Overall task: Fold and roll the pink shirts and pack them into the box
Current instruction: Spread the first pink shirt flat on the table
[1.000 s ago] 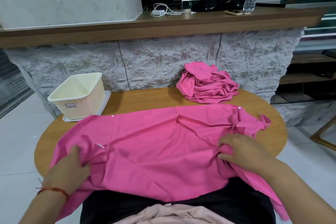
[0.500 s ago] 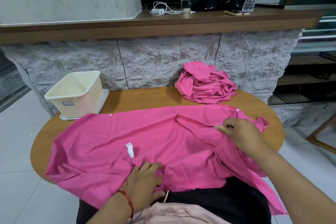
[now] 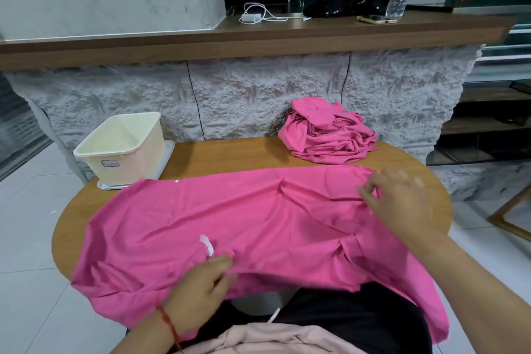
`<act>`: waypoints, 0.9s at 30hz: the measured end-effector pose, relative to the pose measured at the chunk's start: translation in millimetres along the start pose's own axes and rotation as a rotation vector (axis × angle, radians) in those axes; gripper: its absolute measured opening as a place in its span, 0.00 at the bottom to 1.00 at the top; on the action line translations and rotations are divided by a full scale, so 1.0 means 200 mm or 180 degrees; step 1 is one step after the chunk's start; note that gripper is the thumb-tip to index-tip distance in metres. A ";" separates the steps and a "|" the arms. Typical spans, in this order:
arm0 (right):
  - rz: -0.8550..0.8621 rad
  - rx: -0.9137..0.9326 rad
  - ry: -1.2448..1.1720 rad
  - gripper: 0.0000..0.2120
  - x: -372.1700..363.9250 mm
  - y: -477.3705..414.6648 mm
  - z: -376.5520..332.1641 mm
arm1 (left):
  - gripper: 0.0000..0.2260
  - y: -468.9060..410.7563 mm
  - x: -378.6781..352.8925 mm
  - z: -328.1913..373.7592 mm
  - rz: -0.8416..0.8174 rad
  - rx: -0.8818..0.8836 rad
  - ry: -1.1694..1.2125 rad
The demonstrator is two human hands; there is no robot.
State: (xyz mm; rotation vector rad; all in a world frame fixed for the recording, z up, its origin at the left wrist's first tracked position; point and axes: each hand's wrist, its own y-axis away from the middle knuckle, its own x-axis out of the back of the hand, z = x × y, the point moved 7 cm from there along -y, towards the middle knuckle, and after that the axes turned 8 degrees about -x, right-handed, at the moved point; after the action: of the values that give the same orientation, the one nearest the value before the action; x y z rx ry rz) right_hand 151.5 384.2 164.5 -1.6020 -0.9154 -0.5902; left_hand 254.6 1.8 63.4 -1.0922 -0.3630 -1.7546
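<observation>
Shirt [image 3: 258, 224], pink, spread wrinkled across the table [image 3: 230, 155], centre frame.
White tag [image 3: 207, 244] showing; left hand [image 3: 198, 293] pinches near hem, lower centre; right hand [image 3: 399, 201] at right edge, blurred, grip unclear.

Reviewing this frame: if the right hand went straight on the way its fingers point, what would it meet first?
The right hand is over the spread pink shirt. Going on up-left in the picture, it would probably reach the pile of pink shirts next; the hand is blurred, so this is rough.
</observation>
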 end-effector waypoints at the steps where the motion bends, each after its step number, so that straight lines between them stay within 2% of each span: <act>1: -0.0068 0.0332 -0.0202 0.15 0.02 0.07 -0.13 | 0.09 0.00 0.08 -0.01 0.0392 0.0300 0.0557; 2: -0.0263 0.0677 -0.0510 0.14 0.03 0.15 -0.26 | 0.11 -0.01 0.16 -0.02 0.0762 0.0562 0.1032; 4: -0.1082 0.1136 -0.1107 0.15 -0.01 0.34 -0.49 | 0.12 -0.03 0.30 -0.02 0.1395 0.0911 0.1492; 6: -0.1889 0.1214 -0.0922 0.23 -0.12 0.50 -0.64 | 0.10 -0.05 0.45 -0.01 0.1879 0.1132 0.1435; 7: -0.2024 0.1150 -0.0627 0.28 -0.18 0.55 -0.67 | 0.10 -0.05 0.52 0.00 0.2075 0.1161 0.1397; 9: -0.1769 0.0825 -0.0146 0.28 -0.23 0.55 -0.66 | 0.08 -0.05 0.62 0.00 0.2298 0.1148 0.1695; 10: -0.1571 0.0629 0.0013 0.26 -0.21 0.53 -0.64 | 0.09 -0.05 0.65 0.01 0.2288 0.1118 0.1934; 12: -0.1260 0.0324 0.0429 0.26 -0.18 0.46 -0.57 | 0.16 -0.05 0.72 0.05 0.2116 0.0880 0.2359; 14: -0.1058 0.0188 0.0722 0.28 -0.16 0.42 -0.49 | 0.20 -0.04 0.78 0.09 0.2068 0.0686 0.2265; 17: -0.1268 0.0088 0.1015 0.29 -0.15 0.40 -0.33 | 0.13 -0.01 0.90 0.11 0.2320 0.0514 0.1513; 19: -0.1647 0.0127 0.1035 0.25 -0.15 0.38 -0.22 | 0.17 0.01 0.96 0.06 0.2454 0.0647 0.1378; 21: -0.2050 0.0067 0.0627 0.14 -0.10 0.34 -0.12 | 0.21 0.02 0.98 0.01 0.2378 0.0731 0.1066; 24: -0.2620 0.0120 -0.0262 0.10 -0.03 0.27 -0.08 | 0.26 0.02 0.97 -0.05 0.2055 0.0924 0.0355; 27: -0.2816 0.0040 -0.1421 0.23 0.09 0.20 -0.16 | 0.26 -0.01 0.84 -0.08 0.1126 0.1131 0.0246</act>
State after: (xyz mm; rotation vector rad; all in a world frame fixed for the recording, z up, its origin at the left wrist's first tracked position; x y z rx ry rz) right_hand 198.5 355.8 163.0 -1.2785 -1.9908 -0.8257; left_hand 228.5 -105.9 190.0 -0.7765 -0.3896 -1.3519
